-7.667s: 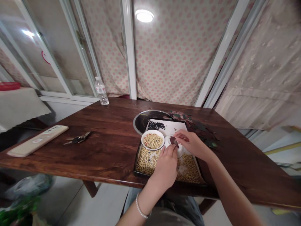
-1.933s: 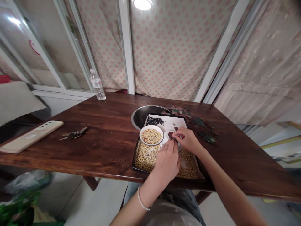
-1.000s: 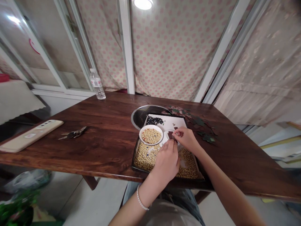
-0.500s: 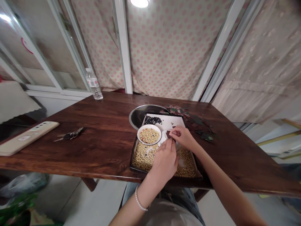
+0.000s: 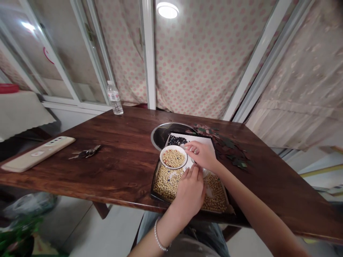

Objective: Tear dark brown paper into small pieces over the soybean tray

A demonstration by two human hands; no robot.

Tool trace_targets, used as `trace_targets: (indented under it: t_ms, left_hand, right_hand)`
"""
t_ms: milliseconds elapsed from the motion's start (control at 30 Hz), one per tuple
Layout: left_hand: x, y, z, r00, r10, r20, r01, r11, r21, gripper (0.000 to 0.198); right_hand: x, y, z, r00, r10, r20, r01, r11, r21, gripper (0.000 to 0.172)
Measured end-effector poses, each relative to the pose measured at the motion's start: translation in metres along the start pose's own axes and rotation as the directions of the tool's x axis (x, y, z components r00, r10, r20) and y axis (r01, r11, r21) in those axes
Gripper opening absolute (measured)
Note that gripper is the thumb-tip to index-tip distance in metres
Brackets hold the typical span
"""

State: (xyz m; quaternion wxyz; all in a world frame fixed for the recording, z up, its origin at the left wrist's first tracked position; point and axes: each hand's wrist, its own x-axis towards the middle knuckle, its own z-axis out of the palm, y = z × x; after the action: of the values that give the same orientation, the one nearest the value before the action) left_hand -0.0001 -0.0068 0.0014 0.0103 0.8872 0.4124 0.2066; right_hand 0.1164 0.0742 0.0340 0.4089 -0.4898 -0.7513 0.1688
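Observation:
A shallow black-edged tray holds many yellow soybeans along its near side and a patch of black beans at its far left. In it stands a white bowl with soybeans and a few reddish and dark ones. Close on its right is a white dish, mostly covered by my hands. My right hand has its fingers curled together at the bowl's right rim. My left hand, wearing a pearl bracelet, bends closed fingers over the dish; what lies under its fingertips is hidden.
Dark green and pink-brown flat pieces lie scattered right of the tray. Behind it is a round black plate set in the wooden table. Keys, a phone and a water bottle are on the left.
My right hand has moved left from the small dish to the bowl's rim. The dark brown piece seen at its fingers no longer shows. My left hand stays over the dish.

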Motion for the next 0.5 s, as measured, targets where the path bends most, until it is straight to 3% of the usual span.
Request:
trace_targets:
  t_ms: [67,167,267,367,500]
  left_hand:
    - [-0.002,-0.001,0.002,1.000,0.012,-0.014,-0.012,1.000,0.002,0.046]
    - [-0.003,-0.001,0.004,0.999,0.024,-0.027,-0.024,1.000,0.000,0.049]
    - [-0.003,-0.002,0.005,0.999,0.021,-0.023,-0.021,1.000,-0.005,0.049]
    - [0.000,-0.004,0.001,1.000,0.021,0.000,-0.021,1.000,-0.012,0.052]
    - [0.007,-0.006,-0.009,0.999,0.003,0.041,-0.003,1.000,-0.008,0.047]
  right_hand:
    - [-0.008,-0.001,-0.005,0.998,0.055,-0.018,-0.054,0.997,0.050,0.020]
    - [-0.032,-0.002,-0.019,0.992,0.122,-0.039,-0.117,0.988,0.102,0.012]
    - [-0.063,-0.001,-0.031,0.979,0.203,0.015,-0.203,0.973,0.105,0.008]
    - [-0.089,-0.002,-0.037,0.950,0.280,0.140,-0.284,0.959,0.011,0.005]
    - [-0.104,-0.012,-0.035,0.885,0.277,0.373,-0.262,0.961,-0.092,0.016]
